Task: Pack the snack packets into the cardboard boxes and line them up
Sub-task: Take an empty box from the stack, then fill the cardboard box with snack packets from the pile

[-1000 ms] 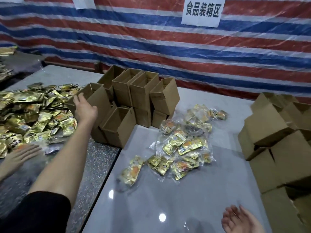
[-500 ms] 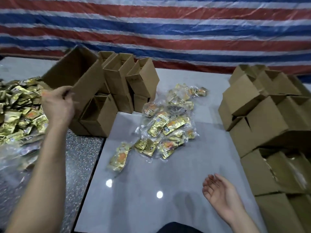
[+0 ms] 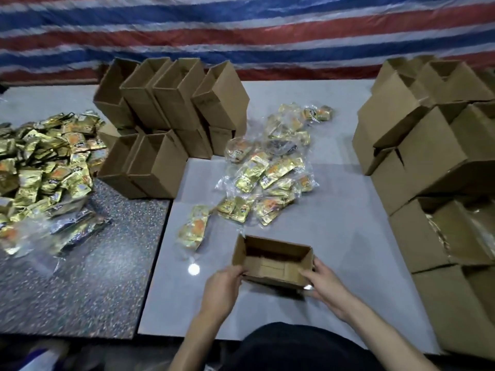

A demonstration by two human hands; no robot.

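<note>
No legible text; print on snack packets [image 3: 270, 170] blurred

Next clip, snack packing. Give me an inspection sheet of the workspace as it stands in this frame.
Surface: pale grey table abutting a dark speckled table.
Job's things: open box in front of the person, no packets seen inside; bagged packets mid-table; loose packet heap at left; rear box stack with tops open; right box stack, one box showing gold contents.
Clutter: clear plastic wrap on the speckled table.
Grippers: left hand and right hand grip the open box's two ends.
Cables: nothing seen.
Surroundings: striped tarpaulin behind the tables.
</note>
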